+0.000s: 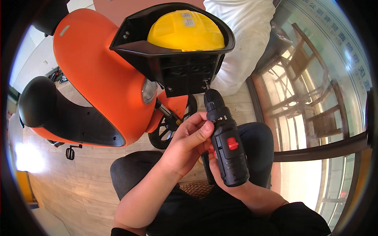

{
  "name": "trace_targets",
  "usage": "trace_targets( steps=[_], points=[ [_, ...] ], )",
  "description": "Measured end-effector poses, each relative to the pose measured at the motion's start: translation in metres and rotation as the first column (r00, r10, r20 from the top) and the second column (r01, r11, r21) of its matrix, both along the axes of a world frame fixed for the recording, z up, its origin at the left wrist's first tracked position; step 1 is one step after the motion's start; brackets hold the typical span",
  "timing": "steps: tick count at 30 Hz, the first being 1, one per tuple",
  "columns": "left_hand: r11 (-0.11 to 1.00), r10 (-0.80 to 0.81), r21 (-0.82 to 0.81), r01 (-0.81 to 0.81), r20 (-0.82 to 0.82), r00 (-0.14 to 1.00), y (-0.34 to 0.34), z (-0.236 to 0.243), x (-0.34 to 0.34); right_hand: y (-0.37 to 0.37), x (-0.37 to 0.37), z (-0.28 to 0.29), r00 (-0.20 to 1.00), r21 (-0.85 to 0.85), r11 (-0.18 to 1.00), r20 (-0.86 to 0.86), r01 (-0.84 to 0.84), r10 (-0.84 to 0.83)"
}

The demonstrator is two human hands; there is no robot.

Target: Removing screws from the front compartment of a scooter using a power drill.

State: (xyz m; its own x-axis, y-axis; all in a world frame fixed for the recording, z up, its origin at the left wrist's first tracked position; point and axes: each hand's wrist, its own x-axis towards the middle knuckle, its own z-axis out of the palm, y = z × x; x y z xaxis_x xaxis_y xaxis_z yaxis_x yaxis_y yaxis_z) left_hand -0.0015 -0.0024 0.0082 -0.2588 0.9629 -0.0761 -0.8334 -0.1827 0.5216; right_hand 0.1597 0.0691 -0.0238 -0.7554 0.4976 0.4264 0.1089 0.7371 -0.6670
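Note:
A black cordless drill (228,145) with a red switch points away from me, tilted slightly left. Its grip is in my right hand (217,170), mostly hidden under the drill body. Curled fingers and the thumb of my left hand (193,135) press against the drill's left side, just behind the chuck. The bit meets a screw (206,83) at the lower right corner of a black plastic basket (173,70). This basket is fixed to the front of an orange scooter (104,74). A yellow helmet (187,33) lies inside it.
A black front wheel (161,135) stands below the basket, just ahead of my knees. Glass doors (315,78) reflecting wooden chairs line the right side. White fabric (244,43) is behind the basket. Wood-look flooring (75,188) spreads to the left, near a scooter pedal (71,152).

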Motion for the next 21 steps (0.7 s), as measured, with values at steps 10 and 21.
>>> trace_targets(
  steps=[10, 21],
  points=[
    [1.000, -0.010, -0.013, 0.009, -0.075, 0.997, 0.002, -0.006, -0.001, -0.011, 0.001, 0.000, 0.997, -0.454, 0.891, 0.062, -0.006, 0.039],
    [0.993, 0.034, -0.109, -0.052, -0.162, 0.986, 0.002, 0.000, -0.002, -0.015, -0.008, 0.010, 0.987, -0.839, 0.521, -0.147, -0.157, 0.060]
  ],
)
